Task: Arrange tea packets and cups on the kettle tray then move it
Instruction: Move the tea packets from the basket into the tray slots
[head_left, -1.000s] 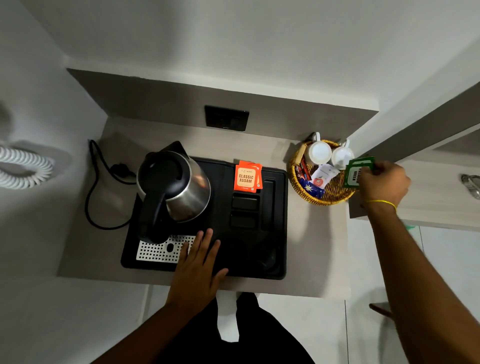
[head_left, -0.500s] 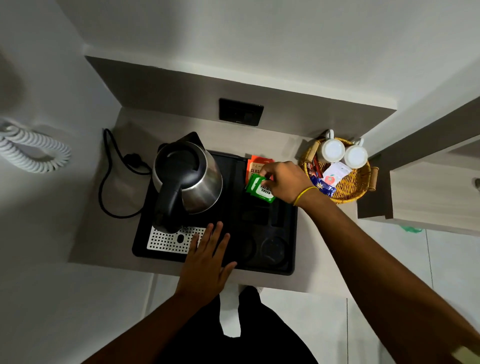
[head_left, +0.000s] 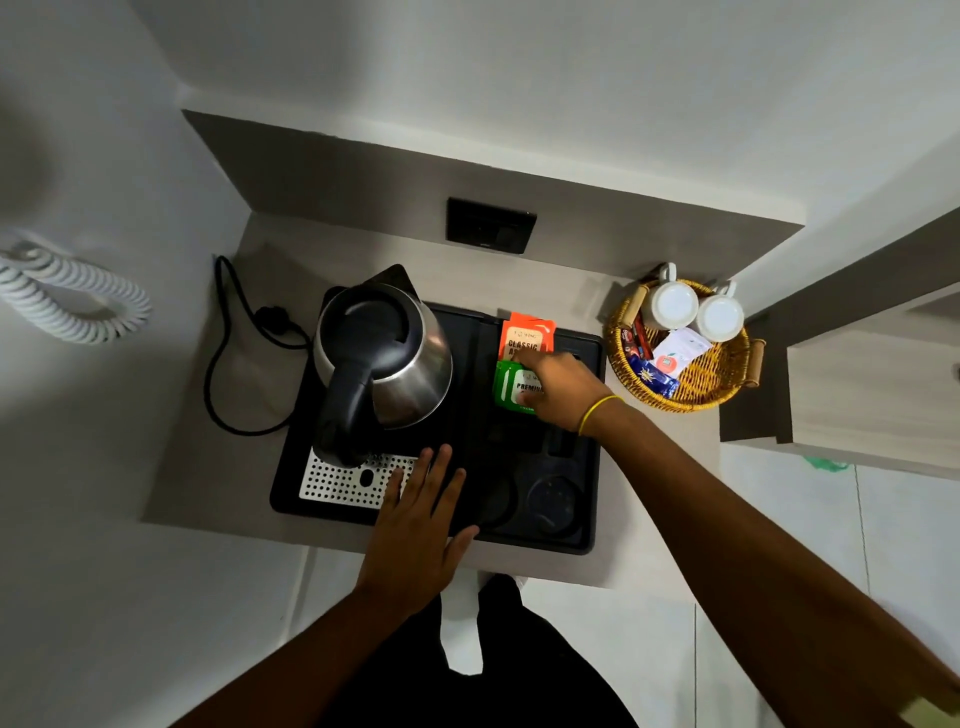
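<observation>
A black kettle tray (head_left: 592, 535) lies on the counter with a steel kettle (head_left: 384, 358) on its left half. An orange tea packet (head_left: 524, 335) stands in a slot at the tray's back right. Just in front of it sits a green tea packet (head_left: 506, 384), and my right hand (head_left: 558, 387) has its fingers on that packet. My left hand (head_left: 421, 525) lies flat and spread on the tray's front edge beside the perforated drip plate (head_left: 337, 480). Two white cups (head_left: 670, 306) (head_left: 719, 317) stand upside down in a wicker basket (head_left: 711, 387) to the right of the tray.
The basket also holds several sachets (head_left: 675, 356). The kettle's black cord (head_left: 228, 364) loops on the counter to the left. A wall socket (head_left: 491, 226) sits behind the tray. A white coiled cord (head_left: 67, 301) hangs at far left. A wooden ledge (head_left: 872, 395) juts out at right.
My right hand carried the green packet from the basket over to the tray and set it down in front of the orange packet. My left hand stayed on the tray's front.
</observation>
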